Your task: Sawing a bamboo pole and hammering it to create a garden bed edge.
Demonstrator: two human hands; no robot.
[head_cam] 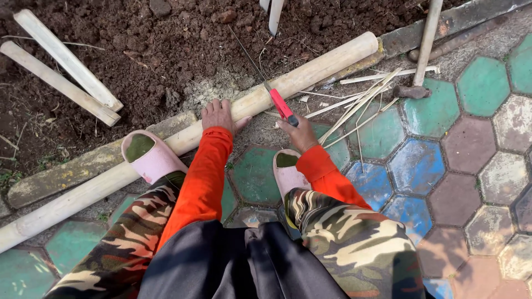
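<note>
A long pale bamboo pole (310,73) lies slantwise across the kerb, from lower left to upper right. My left hand (219,115) presses flat on it near its middle. My right hand (300,133) grips the red handle of a thin-bladed saw (277,99); the blade crosses the pole just right of my left hand and points up into the soil. Pale sawdust (213,88) lies on the soil behind the cut. My left pink slipper (152,158) rests on the pole, and the right slipper (288,174) stands on the paving.
Two shorter bamboo pieces (66,69) lie on the dark soil at upper left. Thin bamboo splinters (360,102) are scattered on the coloured hexagonal paving (460,155). A hammer with a wooden handle (424,50) stands at upper right. A concrete kerb (72,169) borders the soil.
</note>
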